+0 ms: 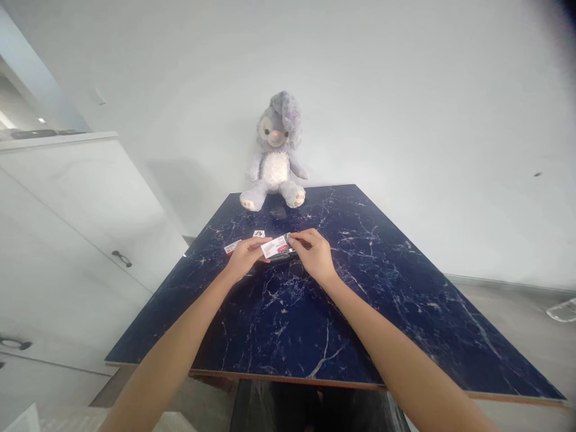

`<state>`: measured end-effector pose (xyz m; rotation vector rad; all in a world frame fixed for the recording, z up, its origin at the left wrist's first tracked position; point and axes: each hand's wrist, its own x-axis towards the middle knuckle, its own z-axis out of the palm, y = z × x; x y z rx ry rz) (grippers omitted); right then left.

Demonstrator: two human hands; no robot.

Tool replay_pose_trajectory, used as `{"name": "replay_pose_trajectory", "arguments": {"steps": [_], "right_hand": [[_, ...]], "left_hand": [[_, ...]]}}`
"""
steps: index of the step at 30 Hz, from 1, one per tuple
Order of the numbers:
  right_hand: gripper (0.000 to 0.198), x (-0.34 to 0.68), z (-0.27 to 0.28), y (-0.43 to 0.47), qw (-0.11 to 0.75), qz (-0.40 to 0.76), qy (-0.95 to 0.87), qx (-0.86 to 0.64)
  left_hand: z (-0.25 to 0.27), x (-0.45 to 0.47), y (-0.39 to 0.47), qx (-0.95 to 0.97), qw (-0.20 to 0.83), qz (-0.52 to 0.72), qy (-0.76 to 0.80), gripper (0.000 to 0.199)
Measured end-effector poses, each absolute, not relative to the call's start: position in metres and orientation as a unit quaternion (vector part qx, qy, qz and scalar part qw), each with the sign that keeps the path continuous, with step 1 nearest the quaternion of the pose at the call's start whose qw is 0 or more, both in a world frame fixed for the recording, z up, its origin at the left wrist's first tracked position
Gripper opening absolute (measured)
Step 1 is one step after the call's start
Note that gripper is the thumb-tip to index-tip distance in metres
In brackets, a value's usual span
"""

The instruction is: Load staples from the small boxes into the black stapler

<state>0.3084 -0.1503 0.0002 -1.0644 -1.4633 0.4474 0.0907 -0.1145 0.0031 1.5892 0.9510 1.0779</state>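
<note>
Between my hands is a small white and red box (274, 246) with a picture printed on it, tilted above the table. My left hand (245, 259) grips its left end between thumb and fingers. At its right end my right hand (314, 252) pinches, fingertips together around a small greyish piece at the box's end, too small to name. Just below the box lies a dark, flat object (282, 257), mostly covered by it. Left of my left hand rests another white and red box (232, 247), and behind that hand a small white piece with black marks (258, 233).
A grey plush rabbit (274, 150) sits at the far edge of the dark blue marbled table (288, 324), against the white wall. White cabinets (67, 240) with dark handles stand to the left. A clear object (562, 310) is on the floor at right.
</note>
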Motion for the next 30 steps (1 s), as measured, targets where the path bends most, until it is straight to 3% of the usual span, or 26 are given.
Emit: {"name": "replay_pose_trajectory", "arguments": {"steps": [11,18,25,30], "right_hand": [[0.04,0.302,0.001,-0.148,0.592,0.578,-0.452,-0.334],[0.036,0.304,0.0,-0.145,0.607,0.549,-0.453,-0.353],[0.028,0.303,-0.013,-0.142,0.604,0.396,-0.532,-0.442],[0.032,0.299,-0.012,-0.144,0.631,0.41,-0.488,-0.442]], "left_hand": [[-0.001,0.089,-0.112,0.623,0.535,0.432,0.373,0.038],[0.0,0.093,-0.115,0.635,0.503,0.448,0.379,0.041],[0.003,0.097,-0.12,0.658,0.486,0.426,0.386,0.041],[0.004,0.102,-0.126,0.631,0.528,0.436,0.365,0.044]]}}
